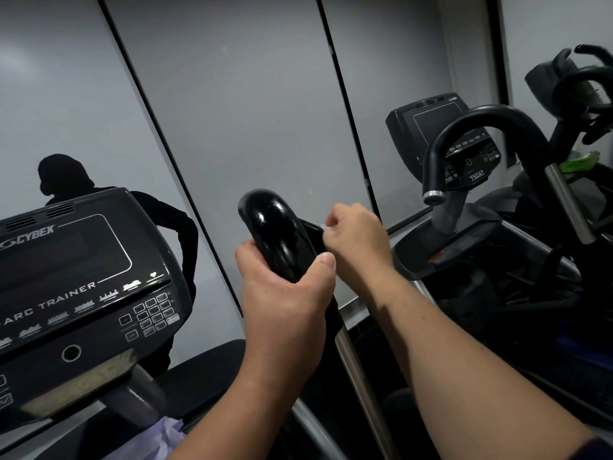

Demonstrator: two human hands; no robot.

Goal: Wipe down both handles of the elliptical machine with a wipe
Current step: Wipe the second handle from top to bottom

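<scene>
Here, in the head view, we are gripping the glossy black handle (pixel 272 234) of the Cybex Arc Trainer with our left hand (pixel 285 293): the fingers are wrapping round its far side, and the thumb is pressing on the near right side, just below the curved top. Our right hand (pixel 356 240) is closing into a loose fist just right of that handle, behind the left thumb. A small sliver of white is showing at its knuckles; we are taking that for the wipe (pixel 326 227), though it is too small to be sure.

The handle's long axis is running up from the silver shaft (pixel 351 356) below our left wrist, then hooking over towards the console (pixel 83 277), which is sitting to the left of our left fingers. So the bare curved top is lying above and left of the right fingers, and the right hand is the nearer one for wiping it. We judge that the left hand is only steadying the bar.

The machine's other handle is not in view. Well right of our right fingers, a second machine (pixel 447 134) is standing beside the mirror; past it something green (pixel 578 162) is lying, too blurred to name. Near the bottom edge, below our left forearm, something pale lilac (pixel 159 436) is showing.
</scene>
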